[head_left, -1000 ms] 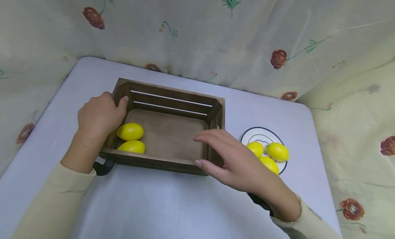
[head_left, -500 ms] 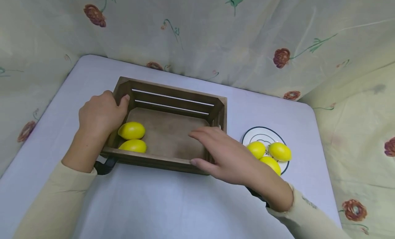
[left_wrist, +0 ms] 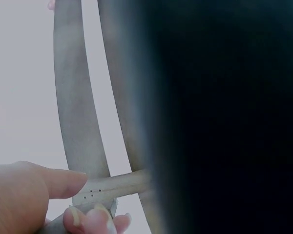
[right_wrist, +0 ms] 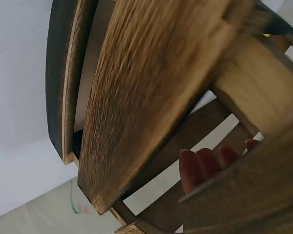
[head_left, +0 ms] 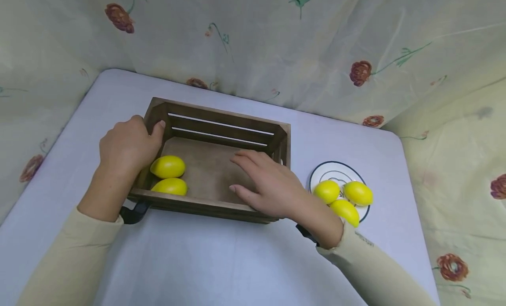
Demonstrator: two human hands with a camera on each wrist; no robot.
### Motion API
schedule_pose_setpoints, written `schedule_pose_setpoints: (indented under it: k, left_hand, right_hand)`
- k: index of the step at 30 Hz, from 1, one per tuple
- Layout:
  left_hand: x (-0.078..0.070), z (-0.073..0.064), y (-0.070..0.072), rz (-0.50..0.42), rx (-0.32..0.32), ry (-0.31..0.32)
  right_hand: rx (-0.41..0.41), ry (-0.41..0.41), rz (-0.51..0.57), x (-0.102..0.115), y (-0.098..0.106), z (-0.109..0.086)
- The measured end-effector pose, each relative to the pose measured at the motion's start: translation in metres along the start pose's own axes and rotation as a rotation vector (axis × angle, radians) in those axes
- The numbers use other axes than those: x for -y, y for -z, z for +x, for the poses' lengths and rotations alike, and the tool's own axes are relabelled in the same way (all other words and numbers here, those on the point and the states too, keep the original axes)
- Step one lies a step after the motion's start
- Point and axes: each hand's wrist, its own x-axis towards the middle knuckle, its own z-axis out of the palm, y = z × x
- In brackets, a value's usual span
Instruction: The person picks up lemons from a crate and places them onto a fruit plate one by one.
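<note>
A brown slatted wooden crate (head_left: pixel 221 118) stands on the table. Two lemons, one (head_left: pixel 168 167) behind the other (head_left: pixel 170 186), lie inside at its left end. My left hand (head_left: pixel 128 143) grips the crate's left end wall; in the left wrist view its thumb (left_wrist: pixel 63 183) and fingertips lie either side of a crate corner. Over the crate's near right side is my right hand (head_left: pixel 269 183), fingers spread and loosely bent, with nothing seen in it. The right wrist view shows its fingertips (right_wrist: pixel 190 170) within the crate, partly hidden by a slat.
To the right of the crate, a white plate (head_left: pixel 330 167) with a dark rim bears three lemons (head_left: pixel 358 193). A white cloth covers the table (head_left: pixel 189 262). Flower-patterned curtains (head_left: pixel 253 47) hang behind and at the sides.
My right hand has moved left and farther over the crate, uncovering more of the lemons on the plate. The left hand keeps its grip; the lemons and crate stay put.
</note>
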Motion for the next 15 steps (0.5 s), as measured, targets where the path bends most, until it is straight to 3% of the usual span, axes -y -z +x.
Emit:
schedule_pose_setpoints:
  k: [6,12,15]
  left_hand:
    - [-0.004,0.001,0.0,-0.001,0.014,-0.02]
    - [0.004,-0.003,0.002,-0.006,0.032,0.003]
    - [0.002,-0.002,0.002,-0.007,0.038,-0.008]
  right_hand:
    - [-0.013,-0.075,-0.056,0.0,-0.004,0.001]
    - [0.061,-0.102,-0.117,0.005,-0.005,0.011]
    - [0.085,-0.134,-0.143,0.005,-0.003,0.012]
